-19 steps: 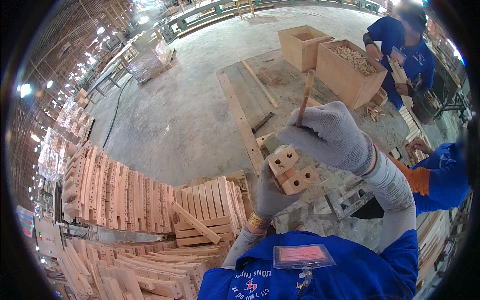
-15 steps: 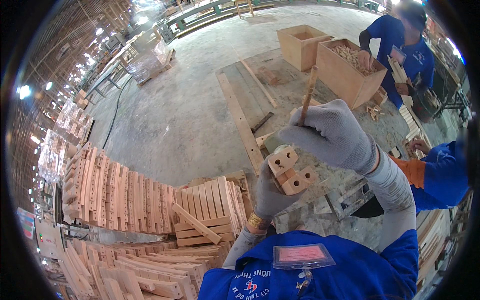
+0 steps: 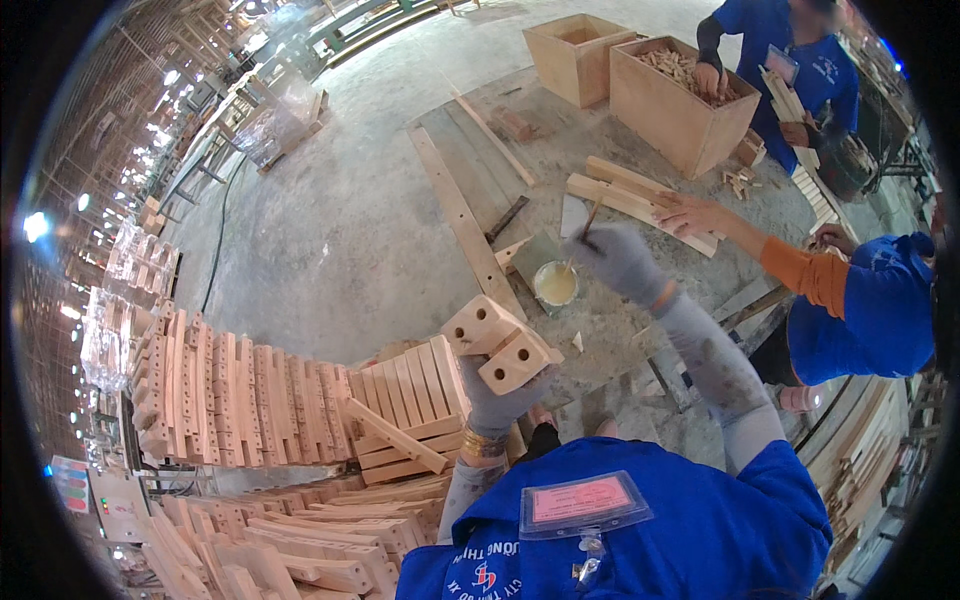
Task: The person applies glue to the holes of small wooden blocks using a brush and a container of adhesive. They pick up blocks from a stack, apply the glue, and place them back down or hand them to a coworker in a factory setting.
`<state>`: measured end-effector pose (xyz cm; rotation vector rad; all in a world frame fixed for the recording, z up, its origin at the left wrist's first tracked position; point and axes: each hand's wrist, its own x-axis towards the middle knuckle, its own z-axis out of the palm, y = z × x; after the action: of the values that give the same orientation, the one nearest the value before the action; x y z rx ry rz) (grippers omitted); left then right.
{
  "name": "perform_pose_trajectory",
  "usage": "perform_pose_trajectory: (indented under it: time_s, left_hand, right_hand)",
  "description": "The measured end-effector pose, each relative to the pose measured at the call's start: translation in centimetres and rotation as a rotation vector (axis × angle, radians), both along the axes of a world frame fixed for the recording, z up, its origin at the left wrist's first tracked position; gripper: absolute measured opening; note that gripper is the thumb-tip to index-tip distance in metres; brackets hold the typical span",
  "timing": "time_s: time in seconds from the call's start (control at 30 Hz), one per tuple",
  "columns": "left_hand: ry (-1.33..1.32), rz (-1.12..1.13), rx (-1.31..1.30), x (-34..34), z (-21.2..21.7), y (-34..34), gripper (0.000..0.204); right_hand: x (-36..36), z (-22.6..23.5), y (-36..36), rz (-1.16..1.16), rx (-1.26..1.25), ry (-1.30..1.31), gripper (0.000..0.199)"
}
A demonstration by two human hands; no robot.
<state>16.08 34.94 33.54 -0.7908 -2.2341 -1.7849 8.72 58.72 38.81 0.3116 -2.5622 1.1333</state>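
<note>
Left hand (image 3: 497, 400) grips two drilled wood blocks (image 3: 500, 345) from below; right hand (image 3: 620, 262) pinches a stick (image 3: 590, 217) over the glue cup (image 3: 555, 284). Blocks look light, rigid; hold by flat sides.

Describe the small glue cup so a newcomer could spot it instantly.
Start at the long pale wooden plank lying on the grey concrete floor. Just right of its near end sits a small round cup of cream glue, the only round container there, under the grey-gloved right hand.
</note>
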Motion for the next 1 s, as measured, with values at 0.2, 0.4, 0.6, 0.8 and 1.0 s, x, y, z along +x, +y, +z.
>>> perform_pose_trajectory:
  time_s: [0.2, 0.4, 0.6, 0.8, 1.0]
  left_hand:
    - [-0.086, 0.033, -0.020, 0.9, -1.0, -1.5, 0.076]
    - [-0.179, 0.065, 0.001, 1.1, -1.9, -1.8, 0.077]
    - [-0.052, 0.048, -0.068, 0.5, -1.5, -1.0, 0.077]
    - [-0.084, 0.047, -0.083, 0.3, -1.8, -1.2, 0.079]
    - [-0.037, 0.074, -0.101, 0.5, -1.1, -0.9, 0.076]
  right_hand:
    - [-0.9, -11.8, -1.7, -0.022, 0.073, -0.122, 0.029]
    - [-0.6, -12.4, -1.1, -0.061, 0.002, -0.217, 0.032]
    - [0.5, -13.6, -0.6, -0.004, -0.164, -0.181, 0.025]
    - [1.6, -14.1, -0.9, -0.033, -0.414, -0.250, 0.026]
    - [2.9, -14.5, -2.1, -0.245, -1.082, -0.460, 0.028]
